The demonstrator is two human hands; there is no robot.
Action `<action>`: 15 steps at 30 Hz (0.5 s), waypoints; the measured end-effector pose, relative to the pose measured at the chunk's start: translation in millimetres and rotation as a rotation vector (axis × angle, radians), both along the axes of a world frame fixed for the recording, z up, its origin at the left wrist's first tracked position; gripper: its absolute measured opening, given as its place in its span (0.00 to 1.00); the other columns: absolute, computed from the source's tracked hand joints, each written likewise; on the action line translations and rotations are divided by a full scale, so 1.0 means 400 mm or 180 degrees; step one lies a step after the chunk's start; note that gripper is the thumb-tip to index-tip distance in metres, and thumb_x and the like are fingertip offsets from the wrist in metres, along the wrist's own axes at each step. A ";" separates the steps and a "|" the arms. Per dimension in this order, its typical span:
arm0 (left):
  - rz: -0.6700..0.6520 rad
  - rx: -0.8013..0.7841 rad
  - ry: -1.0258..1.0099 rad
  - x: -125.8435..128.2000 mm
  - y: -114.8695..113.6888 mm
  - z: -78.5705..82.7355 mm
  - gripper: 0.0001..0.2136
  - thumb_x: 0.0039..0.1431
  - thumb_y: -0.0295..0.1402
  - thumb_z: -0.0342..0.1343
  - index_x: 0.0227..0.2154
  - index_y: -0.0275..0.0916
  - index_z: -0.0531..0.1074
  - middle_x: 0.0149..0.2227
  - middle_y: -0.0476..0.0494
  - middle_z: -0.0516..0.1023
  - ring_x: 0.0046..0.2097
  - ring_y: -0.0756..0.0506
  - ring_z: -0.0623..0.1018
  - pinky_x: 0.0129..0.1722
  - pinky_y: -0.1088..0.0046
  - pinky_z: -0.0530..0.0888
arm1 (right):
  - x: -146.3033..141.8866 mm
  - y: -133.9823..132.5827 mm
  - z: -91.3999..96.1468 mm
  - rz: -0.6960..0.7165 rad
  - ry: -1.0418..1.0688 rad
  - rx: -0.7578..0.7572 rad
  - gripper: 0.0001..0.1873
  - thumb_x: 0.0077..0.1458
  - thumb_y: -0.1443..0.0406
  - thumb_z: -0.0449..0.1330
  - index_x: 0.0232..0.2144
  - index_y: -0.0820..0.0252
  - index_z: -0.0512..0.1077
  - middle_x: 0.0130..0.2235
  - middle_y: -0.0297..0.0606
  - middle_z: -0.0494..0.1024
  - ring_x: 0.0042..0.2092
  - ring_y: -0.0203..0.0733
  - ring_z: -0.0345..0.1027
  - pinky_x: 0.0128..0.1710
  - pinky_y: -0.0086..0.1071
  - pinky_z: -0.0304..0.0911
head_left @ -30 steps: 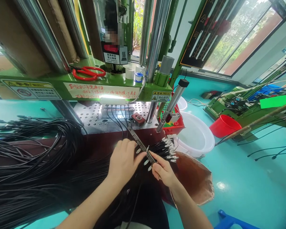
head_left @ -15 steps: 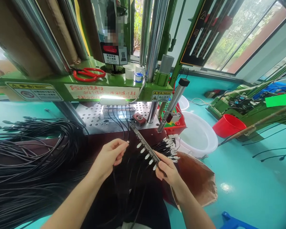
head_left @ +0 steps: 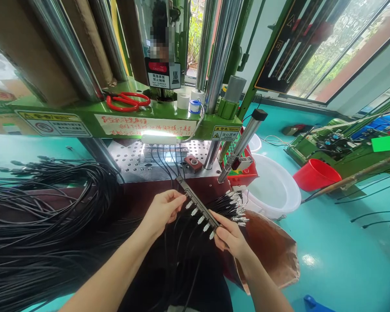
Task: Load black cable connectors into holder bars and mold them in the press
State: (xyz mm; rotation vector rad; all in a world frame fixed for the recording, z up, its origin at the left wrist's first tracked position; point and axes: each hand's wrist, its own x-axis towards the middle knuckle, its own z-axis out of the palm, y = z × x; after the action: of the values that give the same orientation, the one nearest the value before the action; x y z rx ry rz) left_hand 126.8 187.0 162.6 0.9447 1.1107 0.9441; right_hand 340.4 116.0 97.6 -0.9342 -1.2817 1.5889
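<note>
My right hand (head_left: 230, 236) grips the near end of a long dark metal fixture bar (head_left: 198, 200), which slants away toward the press. Along the bar's left edge sits a row of several silver cable connectors (head_left: 200, 220), their black cables hanging below. My left hand (head_left: 167, 212) is closed in a pinch at the bar's far part, touching or almost touching its edge. Between thumb and forefinger is a small cable connector, mostly hidden by the fingertips. Beyond the bar, black cables (head_left: 164, 164) run out of a metal mold (head_left: 165, 155) on the perforated press plate (head_left: 128, 157).
A big bundle of black cables (head_left: 97, 195) lies at left. Finished-looking cable ends (head_left: 237, 208) lie right of the bar, near a brown paper-lined bag (head_left: 273, 251). Red scissors (head_left: 128, 102) rest on the green press beam (head_left: 168, 113). White tub (head_left: 273, 186) and red bucket (head_left: 316, 174) stand right.
My left hand has moved right, bringing the pinched connector up to the bar's far part. My right hand still holds the bar, nearly in place. The view has shifted slightly.
</note>
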 end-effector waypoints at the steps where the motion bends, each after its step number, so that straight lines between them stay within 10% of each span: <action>1: 0.0015 0.0005 0.0060 0.000 0.003 -0.001 0.14 0.42 0.40 0.60 0.18 0.36 0.62 0.15 0.56 0.61 0.14 0.59 0.55 0.12 0.82 0.49 | -0.002 -0.001 0.003 0.0000 -0.0093 0.0059 0.31 0.56 0.55 0.54 0.59 0.62 0.57 0.15 0.25 0.56 0.16 0.28 0.49 0.16 0.24 0.44; 9: -0.0235 0.0616 0.1334 0.031 0.062 -0.013 0.09 0.49 0.36 0.52 0.18 0.38 0.63 0.16 0.52 0.63 0.16 0.53 0.60 0.17 0.77 0.56 | -0.035 -0.011 0.041 -0.0322 -0.0578 -0.0008 0.33 0.56 0.54 0.53 0.59 0.64 0.54 0.16 0.23 0.57 0.17 0.28 0.48 0.15 0.23 0.46; 15: 0.0243 0.2265 0.2594 0.008 0.157 -0.028 0.12 0.49 0.30 0.54 0.39 0.38 0.68 0.41 0.39 0.68 0.47 0.40 0.68 0.48 0.59 0.64 | -0.030 0.005 0.068 -0.0785 -0.0834 -0.0844 0.33 0.54 0.52 0.49 0.58 0.64 0.52 0.15 0.21 0.57 0.13 0.27 0.39 0.11 0.23 0.43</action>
State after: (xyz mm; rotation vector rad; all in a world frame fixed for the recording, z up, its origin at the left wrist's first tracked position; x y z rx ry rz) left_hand 130.1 249.7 151.3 1.9969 1.5116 1.0663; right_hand 328.5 117.9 124.8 -1.4484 -1.0912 1.4980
